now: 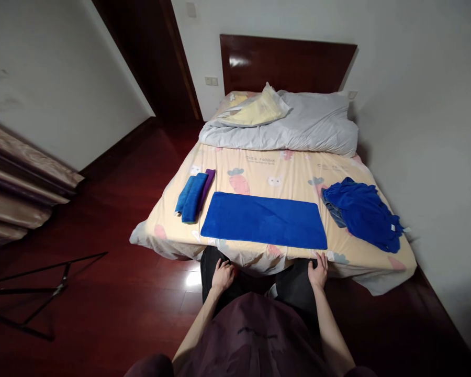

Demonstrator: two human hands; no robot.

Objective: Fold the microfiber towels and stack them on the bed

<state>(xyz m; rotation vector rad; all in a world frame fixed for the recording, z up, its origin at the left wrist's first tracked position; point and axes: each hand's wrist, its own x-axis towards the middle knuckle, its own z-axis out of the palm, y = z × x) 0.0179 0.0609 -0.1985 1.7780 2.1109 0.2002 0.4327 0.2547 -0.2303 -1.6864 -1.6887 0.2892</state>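
A blue towel [265,220] lies spread flat near the front edge of the bed, its long side facing me. My left hand [223,275] rests on my left knee, fingers laid over the dark trousers and holding nothing. On my right knee lies my right hand [317,270], fingers apart, just below the towel's near right corner and not holding it. To the left of the towel are rolled or folded blue cloths [194,199] beside a purple one [208,187]. A loose heap of blue cloth [363,212] sits on the right, with greyish-blue fabric [335,209] under its left side.
A patterned sheet [255,173] covers the bed. Toward the headboard [286,65] are a bunched grey quilt [317,112] and a pale yellow pillow [259,110]. Black stand legs [58,288] are on the floor at left, curtains [23,188] beyond. A wall borders the right side.
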